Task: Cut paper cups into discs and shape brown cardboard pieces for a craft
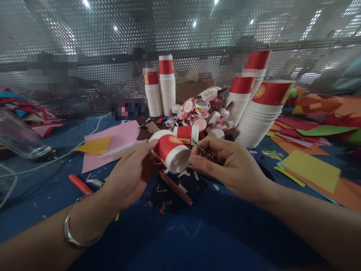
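A red and white paper cup [172,148] lies tilted on its side in my left hand [128,177], its white base turned toward the right. My left fingers and thumb are closed around the rim end. Pinched in my right hand [231,163] is a thin dark metal tool, which looks like scissors [207,153], its tip close beside the cup's base. Blur and my fingers hide most of that tool. Just behind the held cup, another red and white cup [187,133] lies on its side. Below both hands, a reddish-brown stick [177,189] rests among paper scraps.
Tall stacks of paper cups [168,90] stand behind, with more stacks [258,120] at right. Between them is a heap of cut cup pieces [201,114]. Pink paper [96,154], a red-handled object [79,183] and a clear glass [22,137] are left; yellow sheets [313,169] lie right.
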The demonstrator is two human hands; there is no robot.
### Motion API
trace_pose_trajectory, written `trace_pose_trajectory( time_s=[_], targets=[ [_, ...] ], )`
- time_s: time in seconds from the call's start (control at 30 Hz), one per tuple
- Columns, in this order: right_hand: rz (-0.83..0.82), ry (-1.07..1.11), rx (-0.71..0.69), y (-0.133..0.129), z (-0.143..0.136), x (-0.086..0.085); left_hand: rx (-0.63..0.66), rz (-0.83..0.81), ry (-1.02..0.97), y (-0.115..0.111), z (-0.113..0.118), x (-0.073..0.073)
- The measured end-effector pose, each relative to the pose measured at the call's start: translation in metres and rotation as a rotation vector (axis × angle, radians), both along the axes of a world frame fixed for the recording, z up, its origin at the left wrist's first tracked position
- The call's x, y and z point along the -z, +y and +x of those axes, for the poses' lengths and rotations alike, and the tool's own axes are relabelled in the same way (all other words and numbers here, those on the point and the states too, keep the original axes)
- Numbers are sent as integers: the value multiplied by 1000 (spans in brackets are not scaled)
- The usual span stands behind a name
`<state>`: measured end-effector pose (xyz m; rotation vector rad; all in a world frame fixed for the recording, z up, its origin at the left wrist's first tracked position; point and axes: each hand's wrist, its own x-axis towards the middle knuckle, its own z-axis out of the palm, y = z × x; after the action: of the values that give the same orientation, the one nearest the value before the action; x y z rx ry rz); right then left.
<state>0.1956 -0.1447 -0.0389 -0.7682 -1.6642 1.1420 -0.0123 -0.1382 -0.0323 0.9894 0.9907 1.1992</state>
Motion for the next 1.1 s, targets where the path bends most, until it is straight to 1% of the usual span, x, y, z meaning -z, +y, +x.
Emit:
trace_pose_trajectory(
  time_s=[0.07,0.1,0.13,0.2,0.27,0.33,0.4,0.57,0.63,0.7,0.77,0.93,1.0,1.1],
  targets=[
    [26,-12,95,0,1,0,-43,-61,-44,1,-1,-2],
    [29,-10,131,1,1,1,-33,-81,-44,1,-1,-2],
    [24,-1,148,1,1,1,3,-102,-36,-1,-1,-3],
    [-20,23,113,3,0,3,113,-142,12,-5,0,-3],
    [-82,28,7,4,-1,5,181,-154,75,-9,2,-3],
    [-132,29,-96,5,-2,5,187,-135,111,-12,4,-2],
    [-166,60,-121,4,-3,6,220,-95,92,-13,3,-3],
    [-269,146,-9,4,-1,7,451,49,-66,-12,-6,-5],
    [-290,168,2,5,0,8,495,58,-95,-12,-9,-6],
    [-286,182,23,5,0,8,492,60,-118,-11,-10,-5],
    [-271,184,60,5,0,8,459,68,-140,-10,-10,-4],
    [-242,155,92,8,0,11,323,31,-149,-8,-8,-1],
    [-196,129,114,10,0,13,270,74,-112,-7,-8,2],
    [-115,139,181,9,-1,12,180,206,-13,-6,-7,6]
  ],
)
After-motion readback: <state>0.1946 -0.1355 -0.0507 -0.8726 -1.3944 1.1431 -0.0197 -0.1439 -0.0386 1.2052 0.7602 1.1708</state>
